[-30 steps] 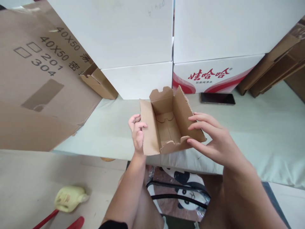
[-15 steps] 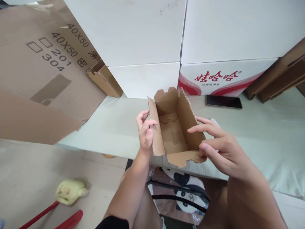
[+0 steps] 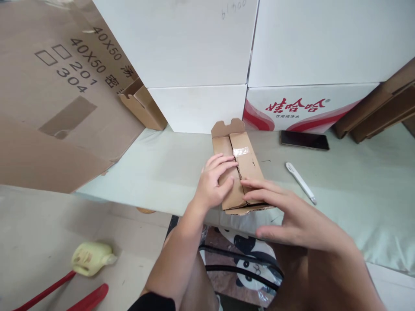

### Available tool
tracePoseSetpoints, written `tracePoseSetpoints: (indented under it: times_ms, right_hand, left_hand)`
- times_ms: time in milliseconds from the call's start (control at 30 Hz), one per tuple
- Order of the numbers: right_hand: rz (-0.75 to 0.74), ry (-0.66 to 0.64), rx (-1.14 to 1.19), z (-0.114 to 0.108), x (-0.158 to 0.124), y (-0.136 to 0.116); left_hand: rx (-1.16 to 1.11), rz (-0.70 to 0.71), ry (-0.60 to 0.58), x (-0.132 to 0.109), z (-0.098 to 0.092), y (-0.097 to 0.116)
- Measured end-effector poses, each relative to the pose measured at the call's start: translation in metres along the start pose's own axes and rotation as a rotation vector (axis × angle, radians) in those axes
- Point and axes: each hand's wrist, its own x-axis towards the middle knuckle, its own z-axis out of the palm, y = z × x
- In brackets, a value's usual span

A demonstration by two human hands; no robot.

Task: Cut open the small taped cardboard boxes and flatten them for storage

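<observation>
A small brown cardboard box (image 3: pixel 241 155) lies on the pale green table (image 3: pixel 340 185) near its front edge. Its two long flaps are folded down flat, and a strip of clear tape shows across them. The end tabs stick out at the far and near ends. My left hand (image 3: pixel 215 181) lies flat on the left flap, fingers stretched out. My right hand (image 3: pixel 288 216) presses with straight fingers on the right flap near the front end. Neither hand holds anything.
A black phone (image 3: pixel 304 140) and a white pen-like tool (image 3: pixel 301 182) lie to the right of the box. White cartons (image 3: pixel 201 56), one with red print (image 3: pixel 308 108), stand behind. Large brown cardboard (image 3: pixel 48 99) leans at left. A yellow bottle (image 3: pixel 89 258) and red handles lie on the floor.
The box's two long flaps were standing open; both hands have pushed them down shut and now rest flat on top. The white tool has come into sight.
</observation>
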Motion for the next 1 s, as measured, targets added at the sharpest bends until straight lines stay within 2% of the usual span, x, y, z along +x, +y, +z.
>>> tracePoseSetpoints:
  times_ms: [133, 233, 367, 533, 600, 700, 833, 933, 1000]
  right_hand:
    - [0.024, 0.213, -0.022, 0.008, 0.006, 0.018]
    - [0.031, 0.185, 0.015, 0.008, 0.006, 0.022]
    - [-0.046, 0.137, 0.113, 0.002, 0.001, 0.016]
    - [-0.126, 0.183, 0.066, 0.003, -0.001, 0.007]
    - [-0.131, 0.222, 0.007, 0.002, -0.002, 0.005]
    - [-0.104, 0.315, -0.132, -0.001, -0.004, 0.005]
    - [0.000, 0.454, -0.390, -0.001, -0.004, 0.006]
    - [0.118, 0.488, -0.493, 0.007, 0.000, 0.006]
    - [0.185, 0.463, -0.470, 0.012, 0.003, 0.007]
  left_hand:
    - [0.015, -0.028, -0.011, 0.002, -0.001, 0.003]
    - [0.024, 0.004, -0.012, 0.001, -0.004, 0.008]
    - [-0.004, 0.109, 0.028, -0.002, -0.010, 0.018]
    - [0.017, 0.246, -0.071, -0.008, -0.011, 0.029]
    - [0.008, 0.281, -0.015, -0.008, -0.011, 0.030]
    - [-0.018, 0.334, 0.155, -0.006, -0.013, 0.028]
    - [0.013, 0.406, 0.349, -0.007, -0.007, 0.026]
    - [-0.034, 0.432, 0.409, -0.013, 0.002, 0.026]
    - [-0.140, 0.410, 0.428, -0.013, 0.004, 0.023]
